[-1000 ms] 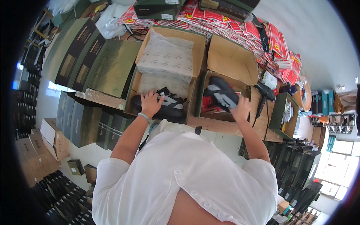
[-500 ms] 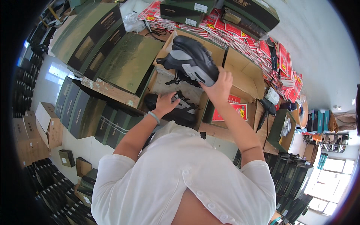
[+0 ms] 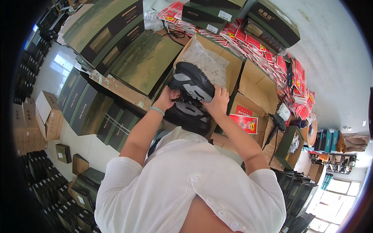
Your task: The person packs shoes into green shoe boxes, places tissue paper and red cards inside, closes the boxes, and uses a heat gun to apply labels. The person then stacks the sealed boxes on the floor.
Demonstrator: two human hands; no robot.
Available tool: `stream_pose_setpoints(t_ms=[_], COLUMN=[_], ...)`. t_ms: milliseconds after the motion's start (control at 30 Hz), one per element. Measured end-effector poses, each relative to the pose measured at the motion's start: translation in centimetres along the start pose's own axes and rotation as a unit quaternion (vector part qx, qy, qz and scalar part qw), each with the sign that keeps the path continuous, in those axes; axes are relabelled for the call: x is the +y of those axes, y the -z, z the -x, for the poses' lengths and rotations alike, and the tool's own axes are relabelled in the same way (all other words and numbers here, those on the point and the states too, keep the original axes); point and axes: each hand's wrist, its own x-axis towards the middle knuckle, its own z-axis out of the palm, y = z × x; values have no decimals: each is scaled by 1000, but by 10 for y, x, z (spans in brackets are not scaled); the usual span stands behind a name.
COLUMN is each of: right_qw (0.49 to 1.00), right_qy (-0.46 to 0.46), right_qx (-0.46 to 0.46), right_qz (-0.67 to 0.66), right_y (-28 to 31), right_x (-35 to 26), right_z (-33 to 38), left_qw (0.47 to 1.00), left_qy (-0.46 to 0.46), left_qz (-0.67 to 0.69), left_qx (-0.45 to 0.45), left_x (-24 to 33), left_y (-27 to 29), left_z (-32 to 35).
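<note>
Two black-and-grey sneakers are together over the near end of an open shoebox (image 3: 229, 64). My right hand (image 3: 217, 101) grips the upper sneaker (image 3: 194, 79) by one end, its thumb on the side. At the opposite end, my left hand (image 3: 167, 98) is closed around the sneakers' edge, its fingertips partly hidden between them. The lower sneaker (image 3: 188, 116) lies on its side just beneath, close to my body. Patterned tissue paper (image 3: 204, 56) covers the far part of the box.
A second open box (image 3: 258, 83) stands to the right, with red printed cards (image 3: 244, 123) by its near edge. Closed green shoeboxes (image 3: 145, 62) fill the left. Red packets (image 3: 268, 54) are heaped behind. A black hair dryer (image 3: 276, 124) lies at right.
The upper sneaker has come down toward me and against the lower one, still in my right hand. My left hand has shifted up to the sneakers' left end. More tissue paper now shows.
</note>
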Motion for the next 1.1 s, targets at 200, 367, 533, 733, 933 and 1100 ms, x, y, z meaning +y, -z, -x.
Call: stream_pose_setpoints(t_ms=[200,367,533,733,933,1100], right_qw=[996,988,980,985,989,990], right_qy=[-11,24,23,21,25,33], right_qx=[-86,-152,-187,-161,-123,-118], right_qz=[7,26,66,66,77,69], right_y=[-14,-31,-40,-51,-64,-64], right_x=[4,8,10,13,18,14], right_z=[-5,-12,-39,-24,-13,-12], left_qw=[972,957,946,947,854,616], left_qy=[26,8,9,36,-199,-390], left_qz=[194,260,282,221,-397,-683], left_qx=[131,126,162,232,271,47], left_x=[0,-31,-44,-46,37,76], left_y=[-65,-39,-22,-25,-81,-106], left_z=[22,15,-4,3,50,-35])
